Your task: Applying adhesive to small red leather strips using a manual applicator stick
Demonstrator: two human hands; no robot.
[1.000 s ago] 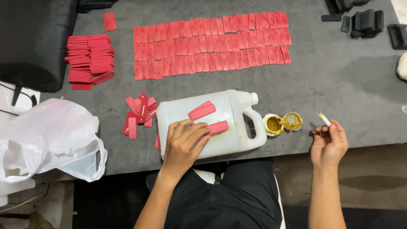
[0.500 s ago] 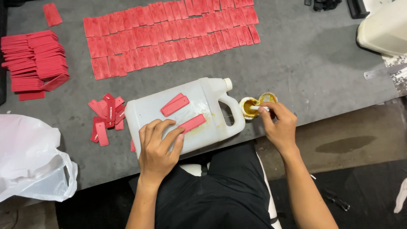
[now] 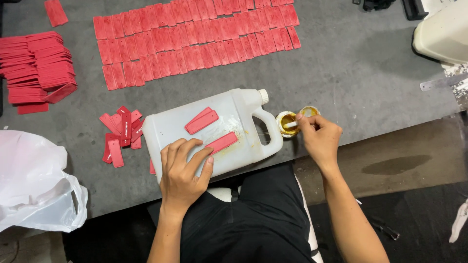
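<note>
A white plastic jug (image 3: pixel 168 126) lies on its side on the grey table (image 3: pixel 351 78). Two red strips (image 3: pixel 202 121) rest on its flat face. My left hand (image 3: pixel 183 175) presses a lower red strip (image 3: pixel 223 142) against the jug with fingers spread. My right hand (image 3: pixel 319 139) grips a small white stick (image 3: pixel 290 124) whose tip dips into a little pot of yellow glue (image 3: pixel 286 122). The pot's lid (image 3: pixel 309 111) lies beside it.
Rows of red strips (image 3: pixel 195 41) cover the table's far side. A stack of red strips (image 3: pixel 36 65) sits far left, a loose pile (image 3: pixel 119 134) lies left of the jug. A white plastic bag (image 3: pixel 34 180) is at the near left. A white container (image 3: pixel 443 34) stands far right.
My right hand came down from holding the stick in the air at the right and put its tip into the glue pot. The left hand stayed on the jug. The camera view shifted.
</note>
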